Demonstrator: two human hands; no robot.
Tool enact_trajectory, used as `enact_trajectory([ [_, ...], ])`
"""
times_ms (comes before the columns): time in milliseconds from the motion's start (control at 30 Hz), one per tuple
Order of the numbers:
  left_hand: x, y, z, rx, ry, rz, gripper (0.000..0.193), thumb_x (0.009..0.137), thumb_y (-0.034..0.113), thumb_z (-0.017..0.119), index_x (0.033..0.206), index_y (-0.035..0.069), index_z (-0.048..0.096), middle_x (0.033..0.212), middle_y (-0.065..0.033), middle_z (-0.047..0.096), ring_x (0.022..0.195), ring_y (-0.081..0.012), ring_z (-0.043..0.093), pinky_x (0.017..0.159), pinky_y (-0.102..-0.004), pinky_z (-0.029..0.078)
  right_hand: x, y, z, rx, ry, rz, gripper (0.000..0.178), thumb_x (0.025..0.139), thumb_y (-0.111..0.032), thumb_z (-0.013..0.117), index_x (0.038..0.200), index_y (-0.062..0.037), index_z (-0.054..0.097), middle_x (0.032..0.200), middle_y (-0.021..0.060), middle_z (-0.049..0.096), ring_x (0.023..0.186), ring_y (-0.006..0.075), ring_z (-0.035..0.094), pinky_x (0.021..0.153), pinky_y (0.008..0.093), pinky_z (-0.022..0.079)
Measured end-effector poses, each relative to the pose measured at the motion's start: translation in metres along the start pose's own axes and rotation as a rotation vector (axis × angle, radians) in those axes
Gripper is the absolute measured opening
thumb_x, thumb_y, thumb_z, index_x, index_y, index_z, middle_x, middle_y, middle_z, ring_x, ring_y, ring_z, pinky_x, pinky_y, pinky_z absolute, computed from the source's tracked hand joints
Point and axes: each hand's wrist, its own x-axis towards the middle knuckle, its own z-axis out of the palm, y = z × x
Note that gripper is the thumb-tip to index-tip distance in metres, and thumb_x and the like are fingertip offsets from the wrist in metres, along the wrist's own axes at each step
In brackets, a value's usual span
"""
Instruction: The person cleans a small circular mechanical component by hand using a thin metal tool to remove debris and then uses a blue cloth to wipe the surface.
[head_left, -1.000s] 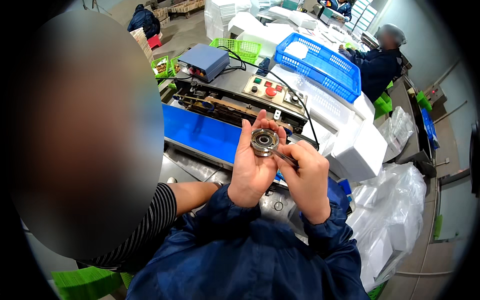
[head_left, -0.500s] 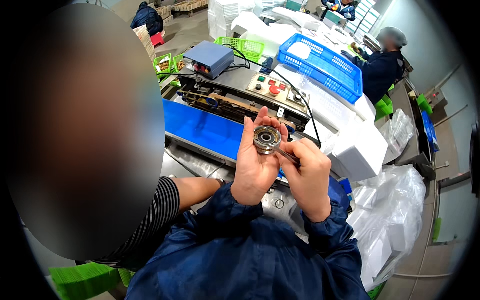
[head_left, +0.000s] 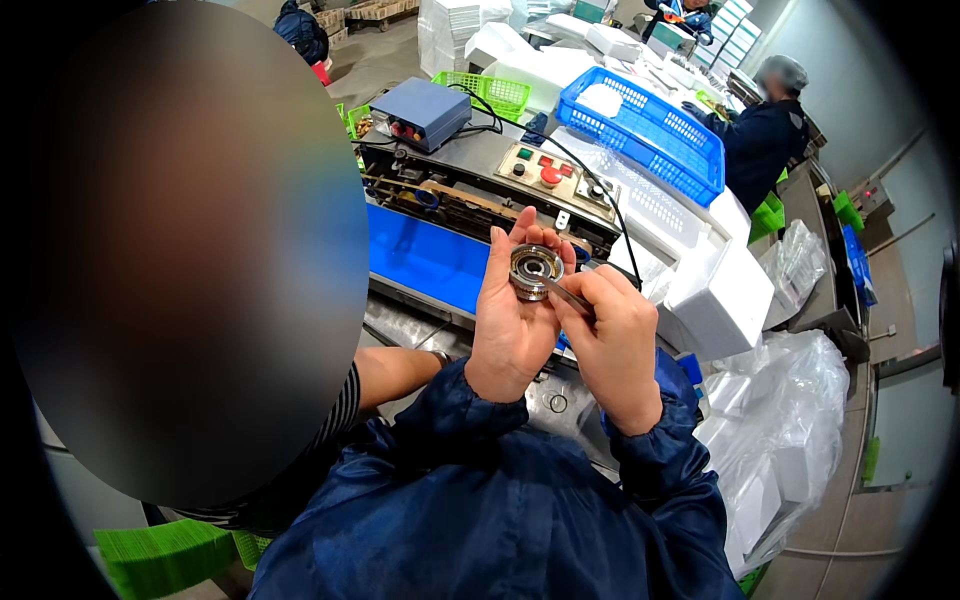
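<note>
One round metal part [head_left: 528,264], one slim metal tool [head_left: 573,299].
Head view: the left hand [head_left: 508,335] cups the part across palm and fingers; the right hand [head_left: 618,340] pinches the tool, its tip at the part's upper face, actual contact too small to tell. The part is near the blue belt [head_left: 432,255], on the near side of the control panel [head_left: 532,177].

The left hand [head_left: 515,335] is cradling a round metal part [head_left: 537,272], while the right hand [head_left: 612,335] is pinching a slim metal tool [head_left: 570,298] whose tip is overlapping the part. Beyond them, a grey-blue box [head_left: 422,112] is sitting on a machine [head_left: 480,152] beside a blue belt [head_left: 430,255].
</note>
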Motion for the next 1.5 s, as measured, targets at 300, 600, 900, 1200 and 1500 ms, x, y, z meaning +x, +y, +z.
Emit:
enact_trajectory([
  [300, 0.000, 0.011, 0.004, -0.223, 0.077, -0.190, 0.039, 0.094, 0.033, 0.050, 0.115, 0.001, 0.052, 0.090, -0.0070, 0.061, 0.092, -0.0190, 0.057, 0.095, -0.0368, 0.044, -0.005, 0.002, -0.011, 0.125, 0.095, 0.016, 0.011, 0.072, 0.000, 0.069, 0.077, 0.0024, 0.060, 0.062, 0.0044, 0.045, 0.054, 0.0109, 0.041, 0.049, 0.0247, 0.032],
  [600, -0.003, 0.009, 0.011, -0.234, 0.058, -0.231, 0.039, 0.093, 0.033, 0.051, 0.115, 0.001, 0.053, 0.092, -0.0077, 0.061, 0.094, -0.0189, 0.057, 0.096, -0.0375, 0.044, -0.022, 0.013, -0.010, 0.076, 0.076, -0.332, 0.029, 0.068, 0.005, 0.065, 0.097, -0.0012, 0.066, 0.080, 0.0100, 0.060, 0.061, 0.0211, 0.060, 0.052, 0.0293, 0.048],
  [900, -0.004, 0.004, 0.008, -0.200, 0.042, -0.224, 0.040, 0.094, 0.033, 0.050, 0.118, 0.002, 0.050, 0.091, -0.0062, 0.060, 0.093, -0.0183, 0.057, 0.095, -0.0364, 0.045, -0.018, 0.012, -0.004, 0.099, 0.131, -0.247, 0.025, 0.067, 0.002, 0.068, 0.092, -0.0028, 0.066, 0.082, 0.0094, 0.059, 0.065, 0.0220, 0.060, 0.055, 0.0283, 0.048],
  [1200, -0.005, 0.001, 0.004, -0.067, 0.011, -0.142, 0.042, 0.095, 0.035, 0.048, 0.120, 0.001, 0.047, 0.091, -0.0055, 0.059, 0.093, -0.0173, 0.056, 0.097, -0.0347, 0.045, -0.014, 0.005, 0.002, 0.201, 0.159, -0.042, 0.013, 0.070, 0.002, 0.070, 0.082, -0.0014, 0.064, 0.075, 0.0052, 0.055, 0.057, 0.0119, 0.049, 0.049, 0.0237, 0.038],
  [1500, -0.005, -0.002, 0.006, -0.053, 0.015, -0.146, 0.043, 0.095, 0.035, 0.047, 0.121, 0.002, 0.046, 0.092, -0.0052, 0.056, 0.095, -0.0168, 0.055, 0.096, -0.0344, 0.045, -0.010, 0.011, 0.004, 0.195, 0.203, -0.044, 0.020, 0.068, 0.007, 0.067, 0.083, -0.0015, 0.057, 0.073, 0.0056, 0.051, 0.055, 0.0133, 0.046, 0.048, 0.0256, 0.037],
])
